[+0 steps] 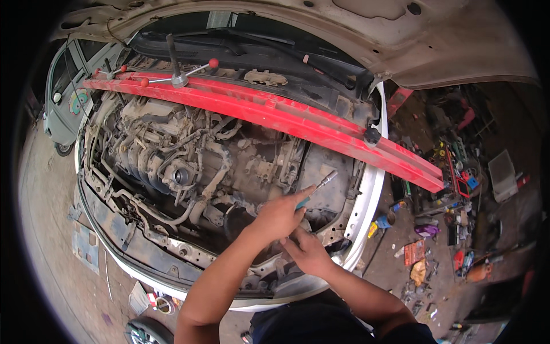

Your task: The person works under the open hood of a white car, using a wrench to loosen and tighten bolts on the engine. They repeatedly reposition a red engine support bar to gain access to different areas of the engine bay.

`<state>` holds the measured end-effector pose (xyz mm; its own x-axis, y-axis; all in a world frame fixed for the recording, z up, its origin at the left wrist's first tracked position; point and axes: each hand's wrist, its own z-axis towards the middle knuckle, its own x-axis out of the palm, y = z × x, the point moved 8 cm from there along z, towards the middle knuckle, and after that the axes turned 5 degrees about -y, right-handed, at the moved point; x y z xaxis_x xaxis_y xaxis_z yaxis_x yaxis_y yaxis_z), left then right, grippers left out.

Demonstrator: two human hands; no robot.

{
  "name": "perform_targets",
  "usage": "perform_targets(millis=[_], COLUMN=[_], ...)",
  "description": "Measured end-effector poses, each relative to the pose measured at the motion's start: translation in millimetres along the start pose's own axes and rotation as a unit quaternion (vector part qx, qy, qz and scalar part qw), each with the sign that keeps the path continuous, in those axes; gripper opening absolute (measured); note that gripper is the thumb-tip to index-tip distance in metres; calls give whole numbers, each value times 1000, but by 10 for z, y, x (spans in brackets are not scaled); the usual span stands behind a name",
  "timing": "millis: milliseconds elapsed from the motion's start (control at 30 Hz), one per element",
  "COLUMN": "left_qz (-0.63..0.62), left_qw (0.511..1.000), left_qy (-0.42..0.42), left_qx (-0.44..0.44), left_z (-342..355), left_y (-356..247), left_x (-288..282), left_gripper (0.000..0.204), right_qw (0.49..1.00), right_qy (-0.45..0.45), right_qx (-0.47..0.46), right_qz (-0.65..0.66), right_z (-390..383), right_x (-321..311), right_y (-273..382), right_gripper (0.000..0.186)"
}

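Note:
My left hand (279, 217) is closed round the teal handle of a socket driver (324, 180), over the front right part of the engine bay. One finger lies along the tool, and its metal end points up and to the right. Just below and to the right, my right hand (311, 253) reaches in over the front edge of the bay. Its visible fingers are apart, with nothing seen between them; the other fingertips are hidden. Beneath both hands lies the dusty engine (166, 155) with its hoses and pipes.
A red support beam (258, 112) spans the bay, with a ball-ended screw handle (180, 79) on it. The raised hood (424, 40) hangs overhead. Tools and scattered parts lie on the floor at right, near an orange packet (414, 253). A wheel (148, 331) lies below the bumper.

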<state>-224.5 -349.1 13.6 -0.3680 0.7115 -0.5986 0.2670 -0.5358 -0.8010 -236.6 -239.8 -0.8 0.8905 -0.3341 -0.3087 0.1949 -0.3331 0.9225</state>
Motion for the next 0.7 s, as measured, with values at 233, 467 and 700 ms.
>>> perform_targets(millis=[233, 467, 700], left_qz=[-6, -42, -82], left_qw=[996, 991, 984], left_qy=[-62, 55, 86], left_qx=[71, 116, 132], left_z=[961, 1356, 1632], left_y=[193, 291, 412], left_x=[-63, 72, 121], left_gripper=[34, 45, 48], right_qw=[947, 923, 906], right_qy=[-9, -79, -113], right_qx=[142, 148, 164], right_qz=[287, 345, 374], right_z=[618, 956, 1168], right_x=[-11, -14, -36], right_y=[-469, -479, -468], right_gripper=[27, 29, 30])
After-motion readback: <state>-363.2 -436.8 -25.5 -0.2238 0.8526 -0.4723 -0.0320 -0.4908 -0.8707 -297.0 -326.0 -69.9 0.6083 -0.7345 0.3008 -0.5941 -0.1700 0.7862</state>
